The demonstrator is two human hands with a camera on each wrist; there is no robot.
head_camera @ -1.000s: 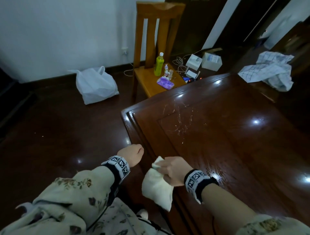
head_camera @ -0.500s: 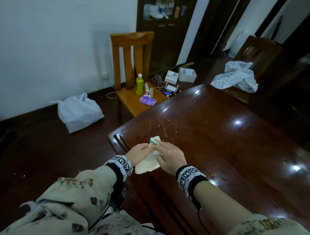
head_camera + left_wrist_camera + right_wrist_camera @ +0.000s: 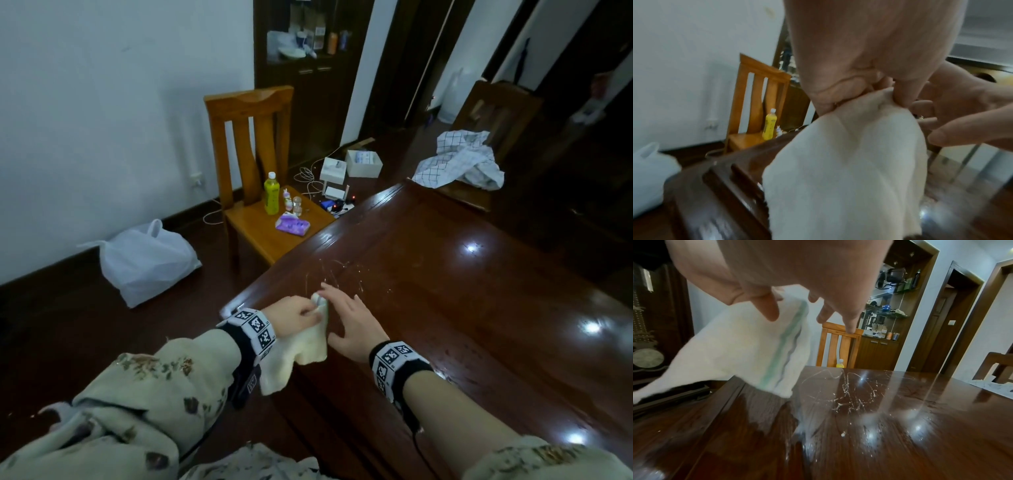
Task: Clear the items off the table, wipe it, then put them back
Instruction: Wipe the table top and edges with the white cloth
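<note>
Here my left hand (image 3: 297, 313) pinches the top corner of the pale cloth (image 3: 301, 349), thumb and fingers (image 3: 830, 91) bunched round the fabric, so the rest hangs down over the near corner of the desk (image 3: 445, 308), low in the middle of the head view. I hold it by one corner, I think, to let it fall open before I fold or spread it for wiping. My right hand (image 3: 352, 325) sits just beside the cloth with its fingers (image 3: 770, 308) spread wide and holding nothing; whether they brush the fabric I cannot tell. It looks placed to catch the free edge with the green stripe, or to flatten the cloth onto the wood.

Just beyond my hands, towards the centre of the frame, pale streaks and specks (image 3: 339, 277) mark the dark glossy top, and that is the patch the cloth is meant for. The desk carries no items that I can see here, so the clearing part seems done and the wiping not yet begun.

The things I took off stand on the wooden chair (image 3: 260, 192) in the upper middle: a yellow bottle (image 3: 271, 194), a couple of small jars (image 3: 293, 205) and a purple packet (image 3: 293, 225). They sit near the desk edge, handy for putting back. A white bag (image 3: 147, 263) lies on the floor at left.
</note>
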